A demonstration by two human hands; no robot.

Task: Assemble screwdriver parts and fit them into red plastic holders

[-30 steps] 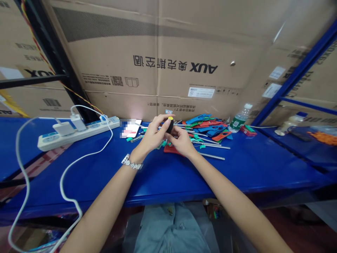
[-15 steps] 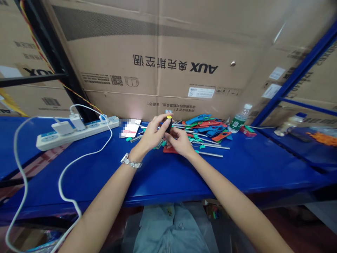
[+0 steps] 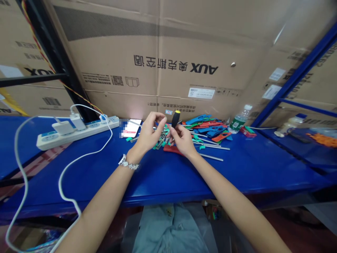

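Handle: my right hand [image 3: 183,140] grasps a screwdriver [image 3: 175,118] by its lower part, just right of frame centre. The grip is black with a yellow cap at the top; it stands nearly upright, tilted slightly right. The shaft is hidden behind my fingers.
Left hand: my left hand [image 3: 149,135] sits just left of the screwdriver, thumb and forefinger pinched together near the handle. I cannot tell what, if anything, is between them.
Wrist: a metal watch [image 3: 128,163] on my left wrist, centre-left of frame.
Beneath hands: a red flat piece [image 3: 170,149] on the blue shelf [image 3: 163,175], with small teal parts [image 3: 161,142] just behind it.
Pile: red, blue and green plastic pieces [image 3: 207,127] with steel rods [image 3: 210,156], right of centre.
Phone: a lit phone [image 3: 131,128] just left of my left hand.
Power strip: a white strip [image 3: 76,131] with chargers and cable, left of frame.
Bottle: a clear bottle [image 3: 238,120] at the right end of the pile.
Backdrop: a cardboard box [image 3: 158,52] fills the upper frame.
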